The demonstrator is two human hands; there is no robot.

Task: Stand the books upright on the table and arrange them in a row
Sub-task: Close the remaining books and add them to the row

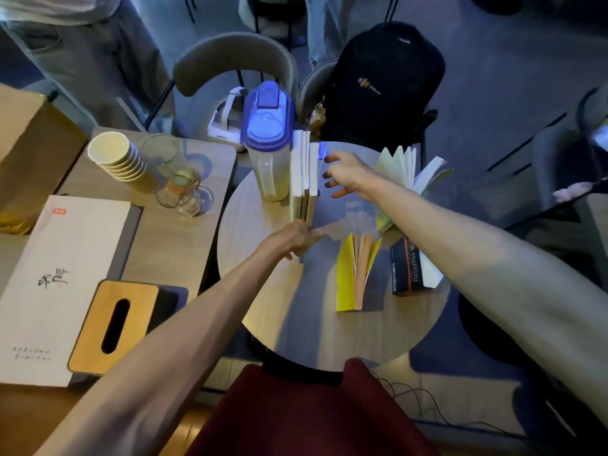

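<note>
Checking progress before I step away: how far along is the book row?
Done: a few pale books stand packed beside the pitcher. In hand: the left hand and right hand steady that group. Left: the yellow book, dark book and fanned-open book stand apart.

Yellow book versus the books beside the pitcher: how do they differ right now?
The yellow book stands alone with its covers splayed open; the books beside the pitcher are closed and pressed together. The yellow book sits near the table's front, untouched; the group sits farther back against the pitcher, with the left hand at its near end and the right hand beside it. Both stand upright.
</note>
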